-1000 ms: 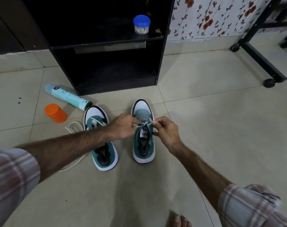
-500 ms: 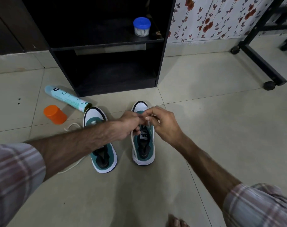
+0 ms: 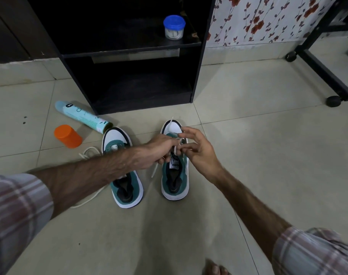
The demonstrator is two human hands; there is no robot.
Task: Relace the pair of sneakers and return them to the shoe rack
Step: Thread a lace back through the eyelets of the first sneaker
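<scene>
Here the tiled floor point(image 3: 248, 135) carries a black shoe rack point(image 3: 129, 80) at its far edge, with two teal-and-white sneakers side by side just in front. The left sneaker point(image 3: 125, 187) has a loose white lace trailing onto the floor beside it. Over the right sneaker point(image 3: 175, 175), the left hand point(image 3: 155, 153) grips its white lace point(image 3: 175, 149) with curled fingers, while the right hand point(image 3: 199, 151) pinches the lace with its other fingers spread. A spray can point(image 3: 82, 116) lies near the rack's left corner, an orange cap point(image 3: 68, 135) beside it.
</scene>
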